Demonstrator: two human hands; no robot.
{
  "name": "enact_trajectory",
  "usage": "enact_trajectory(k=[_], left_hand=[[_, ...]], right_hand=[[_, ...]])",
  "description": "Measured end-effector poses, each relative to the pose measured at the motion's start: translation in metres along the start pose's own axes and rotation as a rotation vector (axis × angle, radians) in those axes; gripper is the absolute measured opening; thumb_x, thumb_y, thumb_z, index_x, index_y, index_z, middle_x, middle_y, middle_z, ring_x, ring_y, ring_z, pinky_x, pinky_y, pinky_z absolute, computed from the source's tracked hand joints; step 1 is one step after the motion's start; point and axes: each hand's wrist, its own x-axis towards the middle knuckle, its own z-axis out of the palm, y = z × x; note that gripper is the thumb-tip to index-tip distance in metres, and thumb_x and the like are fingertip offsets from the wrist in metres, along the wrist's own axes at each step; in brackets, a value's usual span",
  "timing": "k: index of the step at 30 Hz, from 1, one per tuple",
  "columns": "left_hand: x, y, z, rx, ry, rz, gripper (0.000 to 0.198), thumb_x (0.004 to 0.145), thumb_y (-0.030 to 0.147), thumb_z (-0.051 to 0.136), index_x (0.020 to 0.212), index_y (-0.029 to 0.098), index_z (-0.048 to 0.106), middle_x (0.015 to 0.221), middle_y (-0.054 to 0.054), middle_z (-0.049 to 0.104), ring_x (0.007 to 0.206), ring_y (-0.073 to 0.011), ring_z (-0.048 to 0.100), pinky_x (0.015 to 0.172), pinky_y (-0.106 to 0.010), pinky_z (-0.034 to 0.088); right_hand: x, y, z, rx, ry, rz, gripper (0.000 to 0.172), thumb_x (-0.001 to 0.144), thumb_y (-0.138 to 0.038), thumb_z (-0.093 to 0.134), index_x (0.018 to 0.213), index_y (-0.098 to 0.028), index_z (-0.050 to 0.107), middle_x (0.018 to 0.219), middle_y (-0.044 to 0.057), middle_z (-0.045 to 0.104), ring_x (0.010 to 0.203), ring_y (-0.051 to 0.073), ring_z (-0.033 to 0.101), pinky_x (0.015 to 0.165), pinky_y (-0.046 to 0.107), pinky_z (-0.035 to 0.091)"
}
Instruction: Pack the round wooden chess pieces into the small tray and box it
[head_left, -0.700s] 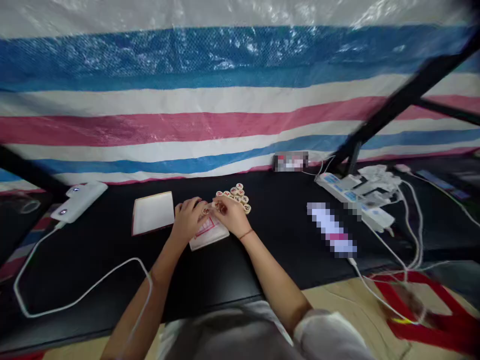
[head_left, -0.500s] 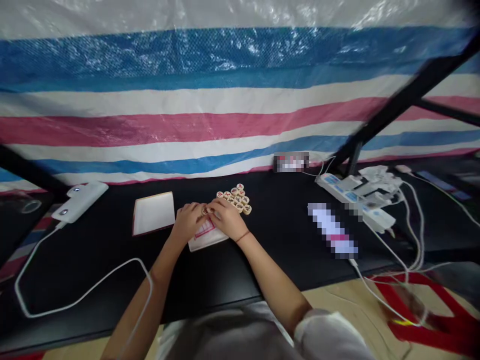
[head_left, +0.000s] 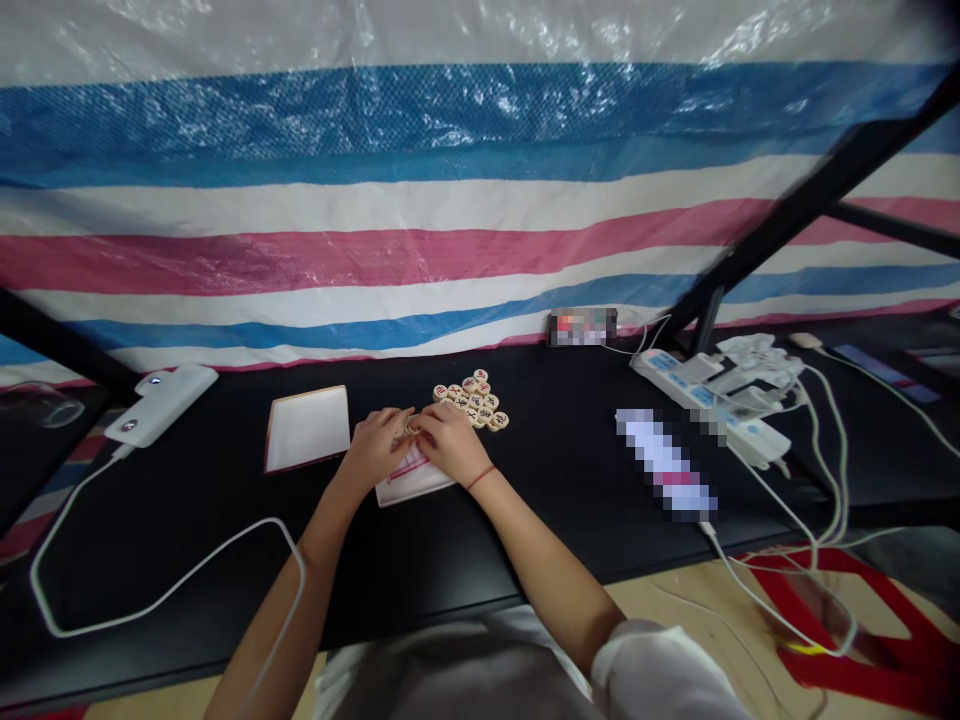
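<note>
My left hand (head_left: 377, 448) and my right hand (head_left: 450, 442) meet over a small white box with red print (head_left: 409, 479) on the black table (head_left: 420, 560). Both hands have their fingers curled around small round wooden game pieces (head_left: 412, 427) held between them above the box. A cluster of several more round pieces (head_left: 475, 399) with red and black marks lies just beyond my right hand. A white square lid (head_left: 307, 428) lies flat to the left of my left hand.
A white power bank (head_left: 161, 401) with a looping white cable (head_left: 172, 580) sits at the left. A white power strip (head_left: 712, 395) with plugs and cords lies at the right. A striped plastic tarp (head_left: 450, 200) hangs behind the table; black frame bars cross at right.
My right hand has slid a little left and down, closer to my left hand over the box. The pile of pieces beyond it shows more fully.
</note>
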Motion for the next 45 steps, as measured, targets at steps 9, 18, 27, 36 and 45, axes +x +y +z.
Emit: enact_trajectory(k=[9,18,27,36,45], left_hand=[[0.0,0.002,0.001,0.0,-0.001,-0.016,0.038,0.089,0.029,0.049,0.125,0.023,0.057,0.115,-0.007,0.062,0.105,-0.0237,0.056,0.092,-0.039,0.045],[-0.001,0.009,-0.008,0.041,-0.053,-0.026,0.044,0.087,0.033,0.055,0.13,0.028,0.053,0.116,-0.006,0.061,0.105,-0.0236,0.055,0.09,-0.037,0.042],[0.005,0.01,-0.01,0.052,-0.101,0.088,0.03,0.093,0.025,0.044,0.115,0.029,0.065,0.117,-0.004,0.062,0.098,-0.0201,0.057,0.086,-0.035,0.043],[0.001,0.006,-0.011,-0.013,-0.087,0.121,0.031,0.094,0.03,0.043,0.116,0.029,0.065,0.115,-0.004,0.063,0.094,-0.0187,0.057,0.086,-0.033,0.043],[-0.001,0.009,-0.014,-0.025,-0.101,0.121,0.033,0.095,0.031,0.042,0.121,0.027,0.061,0.115,-0.004,0.064,0.098,-0.0192,0.058,0.086,-0.033,0.042]], right_hand=[[0.001,0.002,0.0,-0.057,0.015,0.028,0.012,0.083,-0.016,0.061,0.092,-0.02,0.069,0.097,0.007,0.066,0.097,0.023,0.05,0.082,0.036,0.037],[0.0,0.002,-0.008,0.188,0.209,-0.031,0.01,0.086,-0.02,0.058,0.089,-0.02,0.068,0.094,0.005,0.068,0.093,0.02,0.056,0.087,0.035,0.042],[0.017,0.08,-0.051,0.012,0.292,0.552,0.022,0.085,-0.027,0.051,0.096,-0.016,0.067,0.094,0.009,0.067,0.08,0.019,0.061,0.077,0.03,0.046],[0.067,0.092,-0.054,-0.162,-0.292,0.806,0.037,0.082,-0.042,0.055,0.105,-0.016,0.068,0.11,0.017,0.068,0.103,0.03,0.064,0.081,0.036,0.047],[0.079,0.086,-0.058,-0.176,-0.318,0.871,0.04,0.074,-0.038,0.065,0.105,-0.014,0.068,0.114,0.02,0.066,0.107,0.03,0.063,0.081,0.035,0.048]])
